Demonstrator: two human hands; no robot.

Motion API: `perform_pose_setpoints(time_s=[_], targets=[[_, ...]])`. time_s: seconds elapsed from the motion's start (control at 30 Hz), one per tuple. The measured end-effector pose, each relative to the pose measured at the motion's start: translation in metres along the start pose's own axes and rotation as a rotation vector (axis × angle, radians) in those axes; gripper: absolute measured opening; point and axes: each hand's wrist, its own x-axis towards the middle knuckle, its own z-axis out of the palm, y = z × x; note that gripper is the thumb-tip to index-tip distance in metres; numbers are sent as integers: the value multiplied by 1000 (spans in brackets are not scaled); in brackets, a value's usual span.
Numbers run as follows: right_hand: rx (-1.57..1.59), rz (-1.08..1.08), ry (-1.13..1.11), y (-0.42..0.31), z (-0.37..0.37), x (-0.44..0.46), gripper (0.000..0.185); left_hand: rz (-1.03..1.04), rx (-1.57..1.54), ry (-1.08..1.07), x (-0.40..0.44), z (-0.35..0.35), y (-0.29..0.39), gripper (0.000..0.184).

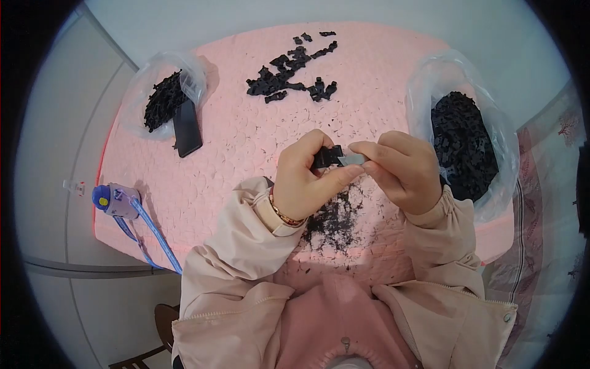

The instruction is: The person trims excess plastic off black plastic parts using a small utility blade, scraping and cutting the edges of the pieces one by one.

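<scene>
Near the middle of the pink quilted cover, my left hand point(307, 178) is closed around a small black part point(327, 157). My right hand point(399, 169) pinches a small grey blade point(352, 160), whose tip meets the black part between the two hands. Beneath them, black shavings point(335, 221) are scattered over the cover point(233, 147). A loose pile of small black parts point(286, 74) lies farther back. To the right, a clear plastic bag point(452, 67) holds a large heap of black pieces point(464, 144).
At the left, another clear bag point(195, 74) contains black pieces point(165, 98), with a dark phone point(188, 129) at its edge. A purple bottle point(123, 201) with a blue strap stands at the left front. A wooden chair point(165, 323) is at lower left.
</scene>
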Motion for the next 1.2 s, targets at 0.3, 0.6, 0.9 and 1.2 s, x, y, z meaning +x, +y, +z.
perform_pose_setpoints(time_s=[0.3, 0.6, 0.9, 1.2], targets=[[-36, 13, -20, -1, 0, -1, 19, -10, 35, -26, 0, -2, 3, 35], [-55, 11, 31, -2, 3, -1, 18, 65, 49, -41, 1, -2, 8, 34], [-14, 37, 58, -3, 5, 0, 16, -22, -55, -47, 3, -1, 11, 33], [-59, 17, 3, 0, 1, -1, 18, 114, 246, -18, 6, -8, 10, 39]])
